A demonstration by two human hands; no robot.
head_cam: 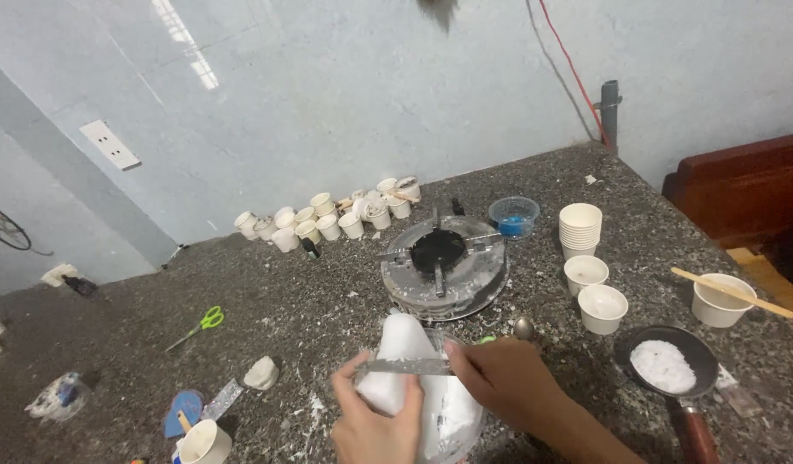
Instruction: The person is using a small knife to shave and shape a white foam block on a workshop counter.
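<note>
My left hand [375,425] grips a white lump of wax-like material [396,365] from below, over a clear bowl [452,421] holding white shavings. My right hand [504,378] holds a flat metal blade [405,367] laid across the white lump. Just beyond the hands sits a round metal gas burner [443,266] with a black centre.
On the speckled floor: a small black pan [667,365] of white granules at right, white cups [590,283], a stack of cups [579,228], a cup with a wooden stick [723,296], a blue-filled clear tub [513,215], several cups by the wall [327,219], green scissors [203,322].
</note>
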